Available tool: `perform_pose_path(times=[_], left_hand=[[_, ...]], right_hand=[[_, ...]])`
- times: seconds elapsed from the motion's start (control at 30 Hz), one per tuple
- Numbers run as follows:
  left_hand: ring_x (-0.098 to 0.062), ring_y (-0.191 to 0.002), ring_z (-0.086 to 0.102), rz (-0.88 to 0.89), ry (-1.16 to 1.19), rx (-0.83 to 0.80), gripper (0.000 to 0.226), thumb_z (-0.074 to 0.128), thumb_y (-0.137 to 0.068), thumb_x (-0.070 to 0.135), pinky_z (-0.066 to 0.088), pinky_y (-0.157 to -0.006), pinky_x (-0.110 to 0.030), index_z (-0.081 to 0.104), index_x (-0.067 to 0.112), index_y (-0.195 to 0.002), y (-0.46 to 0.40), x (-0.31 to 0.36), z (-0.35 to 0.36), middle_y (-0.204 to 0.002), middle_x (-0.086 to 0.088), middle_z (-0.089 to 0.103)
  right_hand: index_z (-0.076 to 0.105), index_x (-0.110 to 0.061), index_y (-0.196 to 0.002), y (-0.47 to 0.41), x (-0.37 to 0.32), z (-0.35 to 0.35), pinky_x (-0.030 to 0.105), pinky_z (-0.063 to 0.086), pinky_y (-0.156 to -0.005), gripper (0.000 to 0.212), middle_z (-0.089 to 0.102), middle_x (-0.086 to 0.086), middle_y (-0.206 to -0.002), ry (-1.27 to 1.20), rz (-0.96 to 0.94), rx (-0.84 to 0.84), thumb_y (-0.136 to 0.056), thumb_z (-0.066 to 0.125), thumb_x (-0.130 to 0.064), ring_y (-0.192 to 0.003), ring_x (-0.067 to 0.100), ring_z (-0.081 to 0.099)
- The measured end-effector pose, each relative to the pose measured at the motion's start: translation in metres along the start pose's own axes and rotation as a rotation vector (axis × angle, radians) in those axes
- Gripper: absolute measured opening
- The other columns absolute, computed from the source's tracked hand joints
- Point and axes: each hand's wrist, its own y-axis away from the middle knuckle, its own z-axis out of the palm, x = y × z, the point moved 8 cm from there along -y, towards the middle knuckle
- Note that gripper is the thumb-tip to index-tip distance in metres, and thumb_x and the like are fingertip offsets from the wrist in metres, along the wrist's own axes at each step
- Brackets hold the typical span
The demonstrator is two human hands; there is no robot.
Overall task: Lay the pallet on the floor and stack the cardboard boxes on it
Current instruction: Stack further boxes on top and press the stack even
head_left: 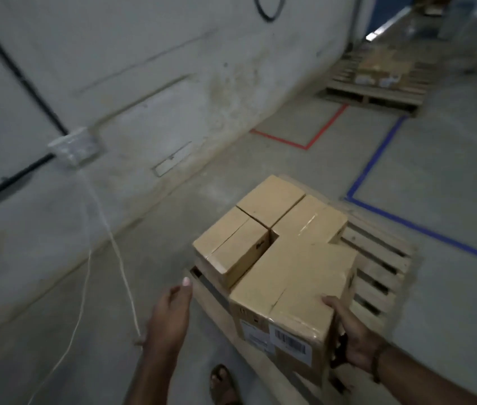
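Note:
A wooden pallet point(377, 258) lies flat on the concrete floor in front of me. Several brown cardboard boxes stand packed together on its left part. The nearest box point(292, 290), with white barcode labels on its front face, is held at its right side by my right hand point(351, 337), thumb over the top edge. A smaller box point(231, 244) and two more behind it point(272, 198) touch it. My left hand point(170, 311) hovers left of the pallet with fingers relaxed, holding nothing.
A grey wall runs along the left, with a socket box point(75, 146) and white cords point(120, 258) hanging to the floor. Red point(319, 133) and blue tape lines point(377, 159) mark the floor. A second loaded pallet point(377, 80) lies far back. My sandalled foot point(222, 384) is below.

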Motion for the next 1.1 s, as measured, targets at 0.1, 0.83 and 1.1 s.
perform_pose_path(times=[0.1,0.83,1.1], left_hand=[[-0.032,-0.127,0.059,0.053,-0.119,-0.134,0.067,0.045,-0.085,0.086,0.043,-0.114,-0.056,0.067,0.037,-0.125,-0.125,-0.010,0.045,-0.129,-0.002,0.068],[-0.044,-0.156,-0.027,0.038,-0.908,-0.422,0.167,0.011,-0.036,0.117,-0.007,-0.123,-0.071,-0.018,0.013,-0.164,-0.456,-0.186,0.374,-0.171,-0.017,-0.028],[-0.052,-0.147,-0.040,-0.003,-1.120,-0.690,0.203,0.058,0.001,0.107,0.004,-0.114,-0.083,-0.046,0.014,-0.147,-0.447,-0.186,0.369,-0.153,-0.019,-0.054]], right_hand=[[0.071,-0.022,-0.112,-0.063,-0.012,0.057,0.044,0.052,-0.081,0.037,0.073,0.011,-0.109,-0.079,-0.061,0.071,-0.090,0.075,-0.050,-0.100,0.034,0.063],[0.062,-0.022,-0.142,-0.450,0.024,0.099,0.053,0.056,-0.101,0.068,0.077,0.010,-0.131,-0.429,-0.058,-0.036,-0.080,0.088,-0.022,-0.116,0.034,0.075],[0.068,-0.023,-0.136,-0.449,-0.006,0.098,0.046,0.057,-0.089,0.058,0.081,0.009,-0.121,-0.541,-0.007,0.081,-0.081,0.079,-0.036,-0.119,0.035,0.071]])
